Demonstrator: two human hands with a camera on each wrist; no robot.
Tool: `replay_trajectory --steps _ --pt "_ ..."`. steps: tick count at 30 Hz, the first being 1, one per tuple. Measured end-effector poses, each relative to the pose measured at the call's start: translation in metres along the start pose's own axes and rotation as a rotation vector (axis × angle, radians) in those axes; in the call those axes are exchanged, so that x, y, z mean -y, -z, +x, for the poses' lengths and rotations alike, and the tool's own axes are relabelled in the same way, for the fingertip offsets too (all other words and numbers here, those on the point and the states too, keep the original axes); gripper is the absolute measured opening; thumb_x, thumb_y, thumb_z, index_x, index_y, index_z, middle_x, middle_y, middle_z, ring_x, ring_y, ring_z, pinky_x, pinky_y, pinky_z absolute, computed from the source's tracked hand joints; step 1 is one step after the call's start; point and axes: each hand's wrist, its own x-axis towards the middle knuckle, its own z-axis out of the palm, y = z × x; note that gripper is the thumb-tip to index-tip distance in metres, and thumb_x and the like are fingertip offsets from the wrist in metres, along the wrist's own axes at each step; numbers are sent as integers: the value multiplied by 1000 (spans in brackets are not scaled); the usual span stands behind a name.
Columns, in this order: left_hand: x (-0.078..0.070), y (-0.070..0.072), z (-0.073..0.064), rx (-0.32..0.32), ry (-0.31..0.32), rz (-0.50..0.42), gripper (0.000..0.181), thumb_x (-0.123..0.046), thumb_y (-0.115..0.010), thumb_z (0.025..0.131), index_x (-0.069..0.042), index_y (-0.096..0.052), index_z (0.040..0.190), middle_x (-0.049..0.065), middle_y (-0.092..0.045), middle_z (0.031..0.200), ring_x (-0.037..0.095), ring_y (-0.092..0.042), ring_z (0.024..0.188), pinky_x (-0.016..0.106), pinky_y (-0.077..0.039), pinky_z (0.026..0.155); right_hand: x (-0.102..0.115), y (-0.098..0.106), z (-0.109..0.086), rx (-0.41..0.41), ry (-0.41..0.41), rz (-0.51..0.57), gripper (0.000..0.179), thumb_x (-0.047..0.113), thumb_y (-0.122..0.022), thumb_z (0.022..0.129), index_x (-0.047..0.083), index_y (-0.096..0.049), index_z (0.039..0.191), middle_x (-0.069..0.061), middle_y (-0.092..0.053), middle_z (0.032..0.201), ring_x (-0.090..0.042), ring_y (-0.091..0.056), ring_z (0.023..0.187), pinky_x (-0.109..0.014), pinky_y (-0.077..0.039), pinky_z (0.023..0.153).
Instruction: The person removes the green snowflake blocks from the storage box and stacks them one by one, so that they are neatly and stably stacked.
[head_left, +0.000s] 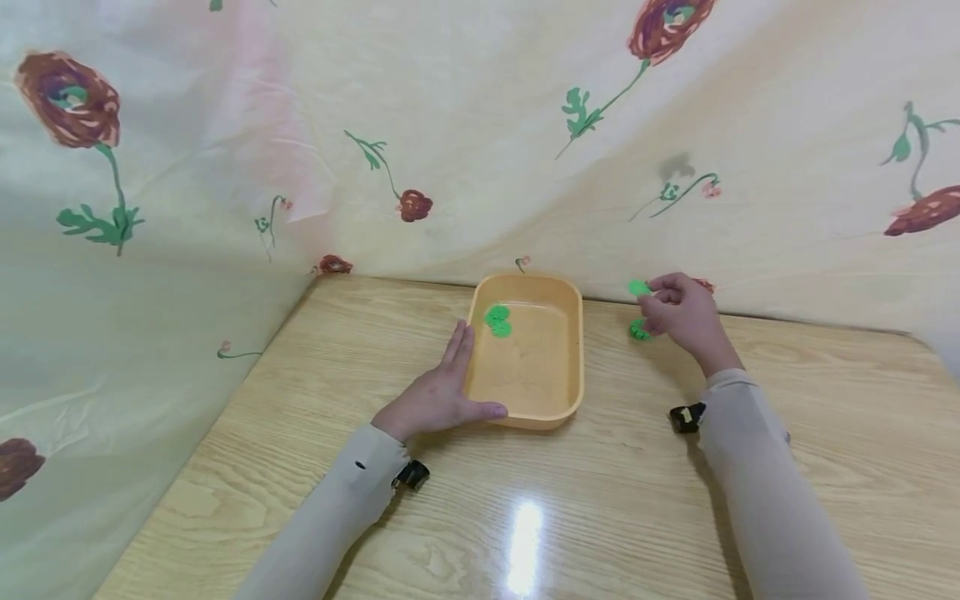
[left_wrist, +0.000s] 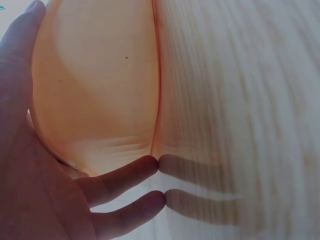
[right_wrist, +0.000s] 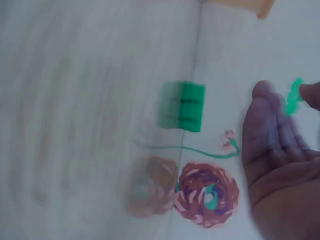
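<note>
My left hand (head_left: pixel 435 396) rests against the left side of a shallow orange plastic tray (head_left: pixel 532 367), its fingers straight along the outer wall and its thumb at the near rim. Overlapping flat green discs (head_left: pixel 498 318) lie inside the tray at its far left. To the right of the tray, my right hand (head_left: pixel 684 321) pinches a green disc (head_left: pixel 637 287) between thumb and fingertips, raised above the table. A short stack of green discs (right_wrist: pixel 191 107) stands below that hand near the back edge, partly hidden by the fingers in the head view.
The wood-grain table (head_left: pixel 615 500) runs back to a hanging cream cloth (head_left: pixel 480 108) printed with flowers. Black wrist devices (head_left: pixel 412 475) are at both cuffs. A bright light reflection shows on the table's front part.
</note>
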Motion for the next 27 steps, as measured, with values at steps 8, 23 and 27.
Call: replay_trajectory --steps 8,23,27 --pt "0 -1 3 -1 -2 6 133 -68 -75 79 -17 17 160 -3 27 164 39 -39 139 44 -50 94 -28 18 -7 67 -41 -122 46 24 -65 100 -8 -50 130 -14 -65 96 -18 -66 71 -32 -56 63" --pt "2 -1 4 -9 -15 -2 132 -63 -77 80 -15 16 160 4 23 166 39 -34 142 47 -47 99 -36 9 -5 111 -20 -266 33 18 -65 98 -4 -55 121 -12 -64 87 -19 -59 68 -29 -49 59" --pt "2 -1 3 -5 -17 -2 131 -62 -77 81 -15 16 160 5 22 166 40 -35 141 48 -46 101 -36 9 -5 114 -26 -270 34 18 -66 97 -3 -55 121 -12 -64 89 -19 -59 70 -29 -50 60"
